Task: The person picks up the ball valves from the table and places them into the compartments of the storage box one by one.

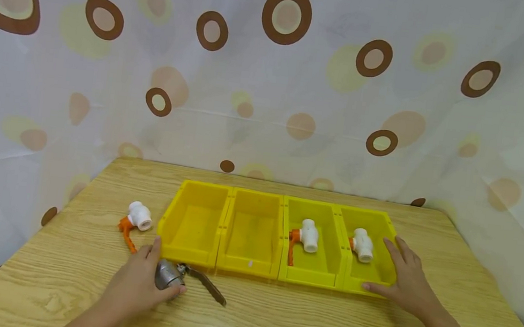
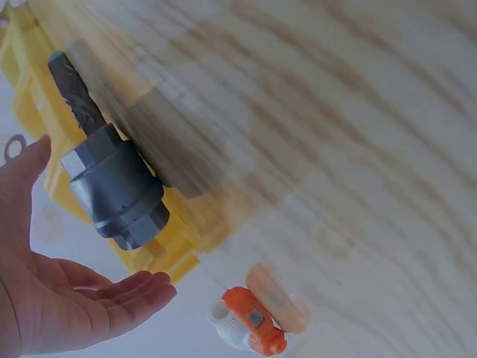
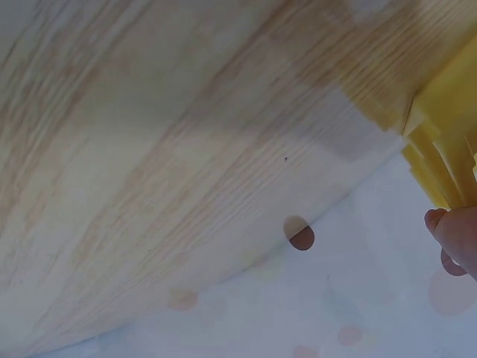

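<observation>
My left hand [image 1: 135, 283], its thumb and fingers spread apart, is beside a grey metal ball valve [image 1: 169, 276] with a dark lever. The left wrist view shows this valve lying on the table in front of the spread hand. Its fingertips reach the front left corner of a row of yellow bins [image 1: 186, 256]. Around the row's right front corner, my right hand [image 1: 409, 284] stands with fingers and thumb spread, at the rightmost bin's edge. White plastic ball valves with orange handles lie in the two right bins, one [image 1: 310, 237] in the third and another [image 1: 363, 246] in the rightmost.
A third white valve [image 1: 140, 216] with an orange handle lies on the wooden table [image 1: 282, 322], left of the bins. Nothing lies in the two left bins. A patterned sheet [image 1: 270, 89] hangs behind the table and along its sides.
</observation>
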`<state>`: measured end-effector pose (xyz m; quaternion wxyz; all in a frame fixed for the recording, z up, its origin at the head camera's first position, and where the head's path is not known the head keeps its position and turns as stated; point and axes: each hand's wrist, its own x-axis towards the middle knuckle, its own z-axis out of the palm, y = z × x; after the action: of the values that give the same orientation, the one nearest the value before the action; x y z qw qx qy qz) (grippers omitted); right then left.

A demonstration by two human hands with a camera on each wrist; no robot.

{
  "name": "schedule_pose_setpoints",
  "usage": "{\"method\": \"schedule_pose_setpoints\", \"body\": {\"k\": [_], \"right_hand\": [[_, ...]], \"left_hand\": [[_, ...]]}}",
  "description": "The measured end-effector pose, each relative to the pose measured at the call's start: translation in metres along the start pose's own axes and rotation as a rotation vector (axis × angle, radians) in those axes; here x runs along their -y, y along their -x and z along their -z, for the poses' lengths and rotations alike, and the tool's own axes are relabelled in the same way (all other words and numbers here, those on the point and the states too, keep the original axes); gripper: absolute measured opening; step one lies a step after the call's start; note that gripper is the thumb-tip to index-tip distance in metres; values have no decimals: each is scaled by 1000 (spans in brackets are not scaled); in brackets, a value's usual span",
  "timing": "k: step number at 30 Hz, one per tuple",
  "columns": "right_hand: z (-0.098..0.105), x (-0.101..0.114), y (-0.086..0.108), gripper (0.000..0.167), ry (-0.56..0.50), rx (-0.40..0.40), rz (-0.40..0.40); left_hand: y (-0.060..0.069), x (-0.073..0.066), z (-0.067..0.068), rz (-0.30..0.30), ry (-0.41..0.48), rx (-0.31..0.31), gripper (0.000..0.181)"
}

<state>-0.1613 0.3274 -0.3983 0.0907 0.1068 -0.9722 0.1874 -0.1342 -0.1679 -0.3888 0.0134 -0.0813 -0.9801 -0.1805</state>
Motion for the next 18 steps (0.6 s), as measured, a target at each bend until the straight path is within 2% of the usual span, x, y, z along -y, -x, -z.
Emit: {"method": "schedule_pose_setpoints", "body": {"k": [4,11,18], "right_hand": [[-2,-1,0,106,0,-11,9],[-2,-1,1,106,5,-14,7],[-2,-2,1,109,-6,-25,12]], "left_hand": [[0,-3,-3,-2,-24,6,108],[2,-4,-7,-32,-39,-17,88],[3,-4,-7,-38,-12,-33,68]]}}
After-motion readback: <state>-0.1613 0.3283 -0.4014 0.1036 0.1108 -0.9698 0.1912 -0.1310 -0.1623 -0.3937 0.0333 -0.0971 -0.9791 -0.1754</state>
